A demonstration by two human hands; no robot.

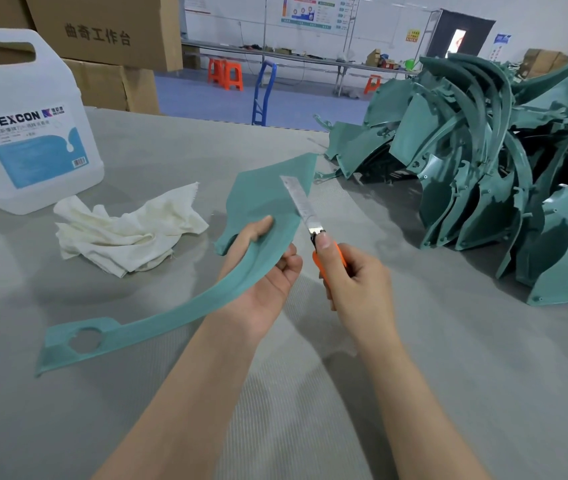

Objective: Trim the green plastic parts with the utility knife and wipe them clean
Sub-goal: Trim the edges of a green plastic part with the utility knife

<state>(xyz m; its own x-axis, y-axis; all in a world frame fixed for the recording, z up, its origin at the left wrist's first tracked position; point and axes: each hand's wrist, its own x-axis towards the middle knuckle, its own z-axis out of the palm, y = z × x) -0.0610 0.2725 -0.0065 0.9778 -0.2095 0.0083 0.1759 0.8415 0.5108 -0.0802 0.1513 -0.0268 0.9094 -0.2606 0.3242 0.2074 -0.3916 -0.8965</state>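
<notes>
Left hand [268, 268]: my fingers curl round the waist of one green part [261, 199], thumb on top, holding it up over the middle of the desk [414, 341]. Its long tail with the round hole runs toward the near left edge.
Right hand [355, 278]: fingers wrapped round the orange handle of the utility knife [306, 216], thumb up by the slider. The blade is out and lies along the part's right edge.
Step in hand: trimming that edge, I judge.
Done so far: I see no separate stack of finished parts, so I cannot tell how many are trimmed.
Left to do: the pile of green parts [483, 161] at the right edge looks large. The wiping is also still to come: the cloth [126, 230] lies crumpled toward the left, just beside the jug [29, 133] at the far left corner.
</notes>
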